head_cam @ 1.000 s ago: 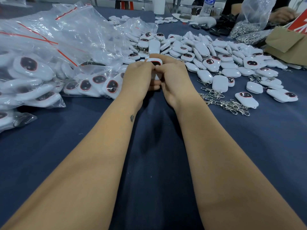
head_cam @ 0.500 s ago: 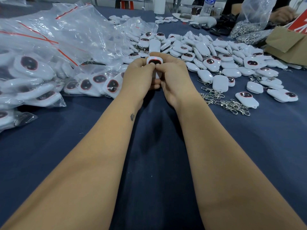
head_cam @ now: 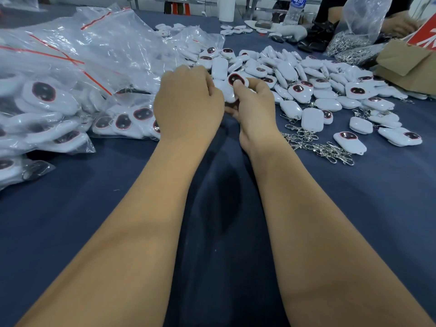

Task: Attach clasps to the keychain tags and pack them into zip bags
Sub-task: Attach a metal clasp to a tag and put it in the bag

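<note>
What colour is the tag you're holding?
White tag with a dark, red-rimmed patch; head view.

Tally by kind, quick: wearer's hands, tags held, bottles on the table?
Hands: 2, left hand and right hand
Tag held: 1
Bottle: 1
Total: 4

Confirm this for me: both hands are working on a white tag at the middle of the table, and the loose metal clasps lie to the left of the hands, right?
Not quite. In the head view the loose metal clasps lie right of the hands, on the blue table. The left hand and right hand do hold a white tag.
</note>
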`<state>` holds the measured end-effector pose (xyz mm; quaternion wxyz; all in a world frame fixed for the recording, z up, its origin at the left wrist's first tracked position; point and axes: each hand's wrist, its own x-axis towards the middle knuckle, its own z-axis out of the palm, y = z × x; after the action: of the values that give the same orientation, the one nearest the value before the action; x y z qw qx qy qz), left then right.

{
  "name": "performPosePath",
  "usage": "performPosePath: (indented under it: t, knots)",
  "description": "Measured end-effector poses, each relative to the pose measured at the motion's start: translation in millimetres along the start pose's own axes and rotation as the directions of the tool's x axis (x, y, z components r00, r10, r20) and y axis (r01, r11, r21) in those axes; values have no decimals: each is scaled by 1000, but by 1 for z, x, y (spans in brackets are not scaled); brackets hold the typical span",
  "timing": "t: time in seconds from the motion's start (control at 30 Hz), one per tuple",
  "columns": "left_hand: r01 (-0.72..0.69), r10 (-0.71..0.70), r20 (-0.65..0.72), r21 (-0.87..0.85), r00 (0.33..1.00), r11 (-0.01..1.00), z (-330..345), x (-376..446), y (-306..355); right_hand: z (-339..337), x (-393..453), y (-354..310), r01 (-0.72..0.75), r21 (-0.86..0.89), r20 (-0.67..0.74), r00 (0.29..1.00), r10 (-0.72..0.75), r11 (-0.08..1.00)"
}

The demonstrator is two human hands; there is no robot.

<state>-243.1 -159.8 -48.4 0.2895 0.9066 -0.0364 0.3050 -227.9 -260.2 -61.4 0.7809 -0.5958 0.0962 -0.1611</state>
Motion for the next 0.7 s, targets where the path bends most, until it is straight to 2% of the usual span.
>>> performPosePath:
  t: [0.07,0.17,0.27,0.43,0.6,0.7]
  knots:
    - [-45,14,115,270,993,962,1,-2,-7,1,-2,-1,-25,29,-6,1000,25,999]
    - [-51,-62,274,389,960,920,2,-7,-5,1,-4,-3,-53,51,11,999,53,997]
    - [-71,-40,279,374,959,925,3,-4,-6,2,-6,-6,-88,117,28,996,85,989]
    - [-2,-85,263,316,961,949,2,-3,-6,2,-6,-9,-114,287,57,993,102,951]
    - [-39,-63,208,453,976,891,-1,-4,-12,1,-7,-10,-134,297,73,990,118,946]
    - [-33,-75,219,452,973,891,2,-2,-16,1,-6,-10,-124,287,79,991,106,950]
